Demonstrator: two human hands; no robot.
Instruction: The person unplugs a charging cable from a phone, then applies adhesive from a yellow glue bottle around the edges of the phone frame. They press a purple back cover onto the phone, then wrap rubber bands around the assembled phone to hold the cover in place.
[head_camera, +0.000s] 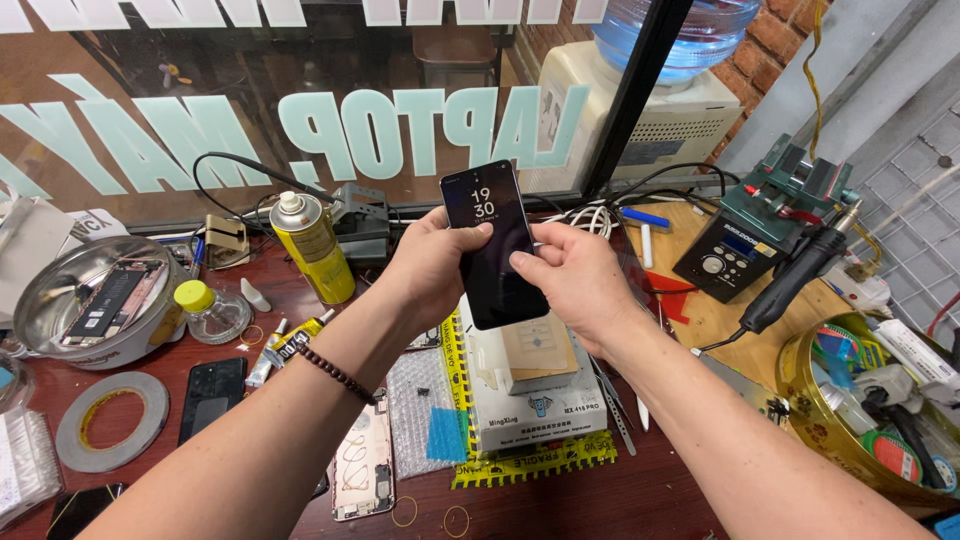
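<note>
Both hands pinch a lit black smartphone (493, 240) upright over the bench, left hand (432, 262) gripping its left edge, right hand (572, 272) thumb on the glass (best kept light, edges supported), grey heating pad (530, 385) below them.

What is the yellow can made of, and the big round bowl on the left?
The yellow spray can looks like painted metal: smooth, glossy sides with a white plastic-looking nozzle. The round bowl seems to be bare shiny metal, since its rim reflects light like a mirror. The phone in both hands shows a glossy, glass-like front.
</note>
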